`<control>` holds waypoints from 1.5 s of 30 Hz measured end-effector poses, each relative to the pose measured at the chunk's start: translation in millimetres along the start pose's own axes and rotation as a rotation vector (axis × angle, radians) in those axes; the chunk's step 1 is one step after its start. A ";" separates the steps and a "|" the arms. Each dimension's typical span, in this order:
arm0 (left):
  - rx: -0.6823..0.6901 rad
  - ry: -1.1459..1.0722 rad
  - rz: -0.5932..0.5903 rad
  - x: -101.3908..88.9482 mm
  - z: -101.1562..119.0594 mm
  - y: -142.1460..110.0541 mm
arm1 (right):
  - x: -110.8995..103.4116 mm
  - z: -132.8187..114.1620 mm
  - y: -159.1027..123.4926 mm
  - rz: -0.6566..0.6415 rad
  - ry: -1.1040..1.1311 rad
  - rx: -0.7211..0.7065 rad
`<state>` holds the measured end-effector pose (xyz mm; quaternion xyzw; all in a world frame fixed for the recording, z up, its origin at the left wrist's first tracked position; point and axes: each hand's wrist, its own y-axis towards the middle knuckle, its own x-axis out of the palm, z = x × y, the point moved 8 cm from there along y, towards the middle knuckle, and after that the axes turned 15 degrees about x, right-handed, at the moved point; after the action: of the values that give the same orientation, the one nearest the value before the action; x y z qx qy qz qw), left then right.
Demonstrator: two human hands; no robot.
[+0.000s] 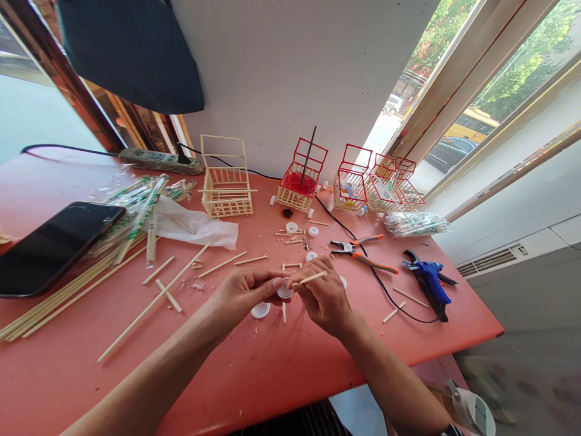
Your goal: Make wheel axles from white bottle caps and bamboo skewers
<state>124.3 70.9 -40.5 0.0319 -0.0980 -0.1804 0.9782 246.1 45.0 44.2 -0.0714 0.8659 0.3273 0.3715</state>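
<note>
Pinching a white plastic cap

Head view: the cap sits just below and left of the frame's center. The left hand grips its edge narrowly between thumb and fingers. The right hand, fingers curled closed, holds a short wooden stick; whether it touches the cap, I cannot tell.

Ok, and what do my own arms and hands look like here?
Your left hand and right hand wear no gloves. Both forearms are bare. By the bottom edge, a dark cuff or strap with pale marking shows on the right arm.
</note>
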 end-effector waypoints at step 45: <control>-0.057 -0.067 -0.042 4.2 4.0 -0.2 | -0.1 -1.9 1.4 -0.019 -0.005 -0.030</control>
<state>127.3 69.1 -35.8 -0.0002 -0.1249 -0.2048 0.9708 244.5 44.8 46.0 -0.0844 0.8591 0.3371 0.3758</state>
